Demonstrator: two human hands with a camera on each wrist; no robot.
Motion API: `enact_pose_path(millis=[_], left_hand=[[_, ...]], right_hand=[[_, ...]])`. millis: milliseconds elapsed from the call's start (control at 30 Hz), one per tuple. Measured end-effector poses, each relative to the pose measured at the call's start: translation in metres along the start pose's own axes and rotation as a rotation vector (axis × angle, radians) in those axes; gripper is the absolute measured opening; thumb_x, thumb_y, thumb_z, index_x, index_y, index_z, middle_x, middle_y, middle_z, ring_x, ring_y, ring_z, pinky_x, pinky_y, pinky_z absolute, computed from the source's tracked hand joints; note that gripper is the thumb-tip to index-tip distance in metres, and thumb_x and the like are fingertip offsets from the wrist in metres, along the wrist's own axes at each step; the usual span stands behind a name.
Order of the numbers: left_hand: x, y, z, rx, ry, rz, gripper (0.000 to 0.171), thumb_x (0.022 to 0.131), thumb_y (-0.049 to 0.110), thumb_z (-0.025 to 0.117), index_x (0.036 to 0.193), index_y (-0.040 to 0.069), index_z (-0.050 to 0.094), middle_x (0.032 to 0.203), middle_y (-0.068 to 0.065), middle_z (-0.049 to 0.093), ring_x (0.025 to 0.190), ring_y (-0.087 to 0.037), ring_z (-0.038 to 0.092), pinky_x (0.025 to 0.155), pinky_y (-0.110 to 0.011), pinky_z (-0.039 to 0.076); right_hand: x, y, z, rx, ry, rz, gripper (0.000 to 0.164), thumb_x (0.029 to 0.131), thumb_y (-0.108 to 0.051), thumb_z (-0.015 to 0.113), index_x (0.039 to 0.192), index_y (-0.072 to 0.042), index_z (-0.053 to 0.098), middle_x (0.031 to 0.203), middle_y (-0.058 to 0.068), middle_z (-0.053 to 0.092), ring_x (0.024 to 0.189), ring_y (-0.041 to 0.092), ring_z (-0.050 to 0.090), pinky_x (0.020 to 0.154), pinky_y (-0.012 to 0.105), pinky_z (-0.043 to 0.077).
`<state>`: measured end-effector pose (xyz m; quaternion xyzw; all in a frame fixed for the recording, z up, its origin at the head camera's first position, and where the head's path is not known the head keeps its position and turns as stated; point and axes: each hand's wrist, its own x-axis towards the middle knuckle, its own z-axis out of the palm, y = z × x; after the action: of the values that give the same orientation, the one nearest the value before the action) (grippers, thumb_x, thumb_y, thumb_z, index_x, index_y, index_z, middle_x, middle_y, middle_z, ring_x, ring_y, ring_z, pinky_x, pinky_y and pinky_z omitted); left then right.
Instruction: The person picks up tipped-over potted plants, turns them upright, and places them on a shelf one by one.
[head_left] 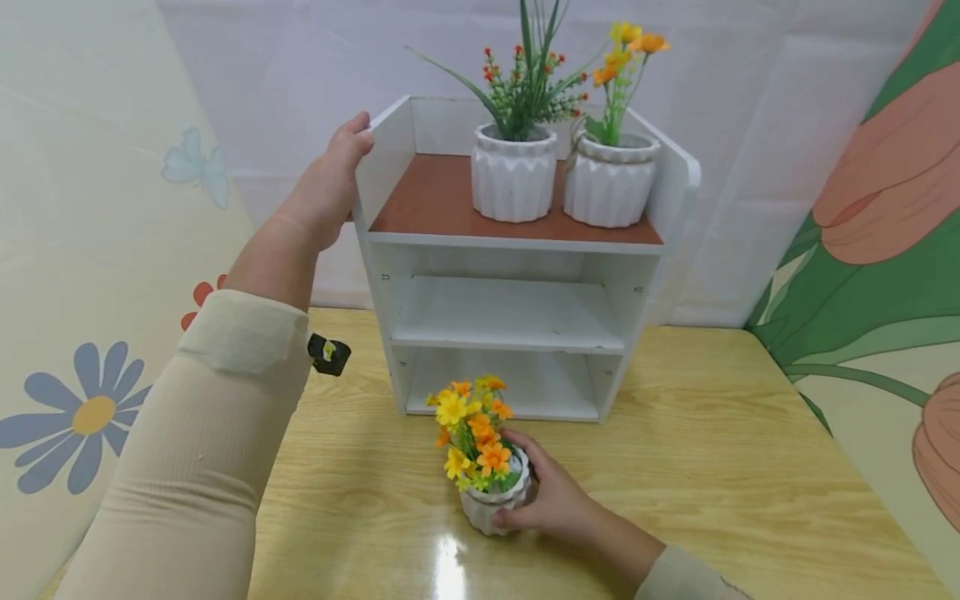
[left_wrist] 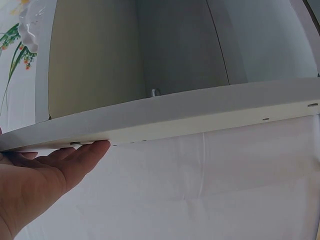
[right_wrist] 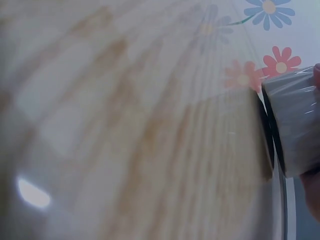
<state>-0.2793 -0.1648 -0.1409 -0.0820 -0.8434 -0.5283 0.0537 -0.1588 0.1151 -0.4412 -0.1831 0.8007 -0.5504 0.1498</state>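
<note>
My left hand (head_left: 333,179) lies against the outer side of the white shelf unit (head_left: 517,243), high up near the top of its left panel. The left wrist view shows the fingers (left_wrist: 82,162) extended along the panel's outer face (left_wrist: 165,131). Lower down, in front of the unit, my right hand (head_left: 558,496) grips a white ribbed flowerpot (head_left: 487,510) with yellow and orange artificial flowers (head_left: 476,429), thumb on the near side, fingers round the far side. In the right wrist view the pot (right_wrist: 295,122) is tipped in the frame, its base close over the glossy tabletop (right_wrist: 150,150).
On the unit's brown top board (head_left: 431,196) stand a white pot (head_left: 513,179) with grassy leaves and red berries, and another white pot (head_left: 611,187) with orange-yellow flowers. Two white shelves (head_left: 510,312) lie below. A small black object (head_left: 328,354) shows beside my left sleeve.
</note>
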Motion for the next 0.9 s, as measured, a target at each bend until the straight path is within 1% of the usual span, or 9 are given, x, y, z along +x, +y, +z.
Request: enact_pose_path(millis=[167, 367, 533, 767, 900], left_hand=[[-0.0001, 0.0001, -0.0005, 0.002, 0.0, -0.005, 0.054, 0.101, 0.056, 0.013, 0.153, 0.049, 0.0, 0.151, -0.004, 0.033, 0.128, -0.02, 0.034, 0.108, -0.051, 0.031], [-0.0001, 0.0006, -0.0006, 0.0, 0.004, -0.007, 0.054, 0.102, 0.056, 0.013, 0.153, 0.049, 0.0, 0.15, -0.006, 0.033, 0.13, -0.023, 0.034, 0.108, -0.051, 0.031], [-0.0011, 0.0012, -0.0005, 0.0, -0.003, -0.006, 0.054, 0.102, 0.056, 0.013, 0.153, 0.049, 0.0, 0.154, -0.007, 0.03, 0.133, -0.025, 0.031, 0.11, -0.052, 0.029], [-0.0016, 0.0014, -0.0003, 0.005, 0.0, -0.01, 0.054, 0.101, 0.056, 0.013, 0.153, 0.05, -0.001, 0.154, -0.005, 0.03, 0.133, -0.024, 0.031, 0.11, -0.052, 0.029], [-0.0017, 0.0018, -0.0005, 0.01, -0.003, -0.011, 0.054, 0.101, 0.056, 0.013, 0.153, 0.049, -0.001, 0.154, -0.005, 0.03, 0.132, -0.023, 0.031, 0.11, -0.052, 0.029]], right_hand=[[-0.001, 0.0009, 0.0012, 0.023, 0.006, -0.019, 0.102, 0.065, -0.018, 0.091, 0.149, -0.028, 0.035, 0.157, 0.009, 0.035, 0.142, 0.039, 0.034, 0.112, 0.07, 0.014], [-0.0015, 0.0015, 0.0037, 0.035, 0.027, -0.043, 0.1, 0.064, -0.016, 0.091, 0.148, -0.025, 0.036, 0.156, 0.01, 0.037, 0.141, 0.039, 0.037, 0.113, 0.068, 0.016], [-0.0021, 0.0011, 0.0058, 0.049, 0.042, -0.037, 0.1, 0.064, -0.015, 0.091, 0.148, -0.026, 0.037, 0.155, 0.01, 0.039, 0.14, 0.038, 0.038, 0.113, 0.067, 0.015], [-0.0023, 0.0011, 0.0087, 0.055, 0.067, -0.045, 0.1, 0.064, -0.015, 0.091, 0.148, -0.025, 0.038, 0.155, 0.011, 0.039, 0.14, 0.039, 0.038, 0.113, 0.067, 0.015], [-0.003, -0.0007, 0.0088, 0.059, 0.08, -0.035, 0.101, 0.063, -0.016, 0.092, 0.148, -0.026, 0.038, 0.155, 0.011, 0.038, 0.141, 0.039, 0.037, 0.113, 0.067, 0.015]])
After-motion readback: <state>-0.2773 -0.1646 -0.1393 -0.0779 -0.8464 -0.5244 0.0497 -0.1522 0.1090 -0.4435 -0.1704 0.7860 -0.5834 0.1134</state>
